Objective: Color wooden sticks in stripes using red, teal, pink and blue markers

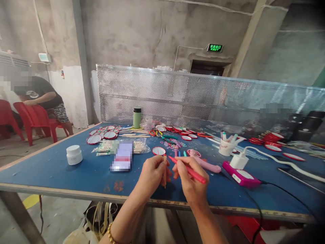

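Note:
My left hand (151, 174) is closed around a flat wooden stick (165, 171), held upright with its reddish tip at the top. In my right hand (193, 186) is a red marker pen (195, 172), gripped like a pencil. Its point faces the stick's upper end; whether the two touch, I cannot tell. Just beyond my hands lies a round, red-rimmed disc (158, 150). Behind the pen are a few small coloured pens (184, 154), partly hidden. A pink handled tool (207, 165) rests to the right of my right hand.
The blue table (93, 181) carries a phone (122, 156), bagged sticks (141, 146), a white jar (74, 155), a green bottle (137, 118), a cup of pens (226, 148) and a magenta box (241, 175) with cables. A perforated metal screen (157, 91) stands behind. A person (47, 93) bends over red chairs at left.

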Action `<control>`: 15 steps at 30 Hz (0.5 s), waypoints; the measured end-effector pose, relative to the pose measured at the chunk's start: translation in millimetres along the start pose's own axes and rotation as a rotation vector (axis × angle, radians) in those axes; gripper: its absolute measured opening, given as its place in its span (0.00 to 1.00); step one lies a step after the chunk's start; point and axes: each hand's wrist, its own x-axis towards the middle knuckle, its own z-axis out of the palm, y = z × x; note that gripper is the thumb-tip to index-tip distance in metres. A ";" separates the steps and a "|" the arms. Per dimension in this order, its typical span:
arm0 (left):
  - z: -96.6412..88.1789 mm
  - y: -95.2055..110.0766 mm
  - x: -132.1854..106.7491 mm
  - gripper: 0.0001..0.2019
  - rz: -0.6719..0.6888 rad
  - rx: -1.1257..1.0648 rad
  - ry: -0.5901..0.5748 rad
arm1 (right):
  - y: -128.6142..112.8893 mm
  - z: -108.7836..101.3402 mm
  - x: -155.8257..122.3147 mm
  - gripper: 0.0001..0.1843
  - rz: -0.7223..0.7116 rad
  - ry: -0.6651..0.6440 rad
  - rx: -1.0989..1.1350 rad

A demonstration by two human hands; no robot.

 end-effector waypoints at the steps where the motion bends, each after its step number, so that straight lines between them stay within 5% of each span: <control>1: 0.6 -2.1 -0.3 0.14 -0.004 -0.017 -0.003 | -0.9 0.1 -1.0 0.07 -0.032 -0.010 -0.045; 6: -0.5 -9.1 -7.4 0.16 -0.016 -0.098 -0.028 | -5.4 -0.4 -5.8 0.07 -0.163 -0.012 -0.223; 15: -1.8 -4.7 -10.7 0.15 0.016 -0.087 -0.039 | -4.3 -0.7 -7.1 0.08 -0.118 -0.058 -0.213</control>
